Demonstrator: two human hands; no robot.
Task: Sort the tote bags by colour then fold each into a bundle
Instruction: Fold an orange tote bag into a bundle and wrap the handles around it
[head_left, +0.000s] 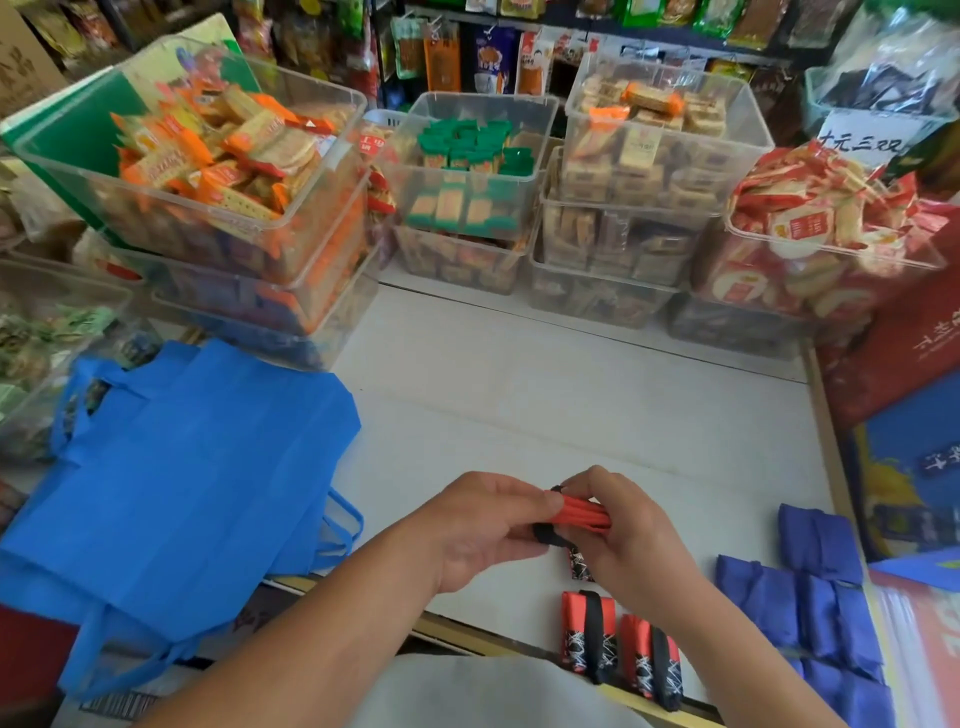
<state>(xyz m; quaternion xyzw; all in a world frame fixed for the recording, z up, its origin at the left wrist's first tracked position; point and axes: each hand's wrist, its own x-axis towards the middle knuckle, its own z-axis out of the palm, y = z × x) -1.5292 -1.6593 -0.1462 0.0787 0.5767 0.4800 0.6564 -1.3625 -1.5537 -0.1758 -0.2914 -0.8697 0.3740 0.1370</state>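
Both hands hold a rolled red tote bag (582, 513) with a black strap just above the white counter. My left hand (480, 525) grips its left end where the black strap wraps around. My right hand (628, 535) pinches its right end. Two finished red bundles (589, 635) (650, 656) with black straps lie at the counter's front edge below my hands. Several folded dark-blue bundles (810, 603) lie at the right. Unfolded bright-blue tote bags (182, 478) lie flat in a pile at the left.
Clear plastic bins of packaged snacks (218, 171) (467, 192) (649, 182) (831, 228) line the back of the white counter (545, 395). A red and blue box (904, 374) stands at the right edge. Shelves of goods rise behind.
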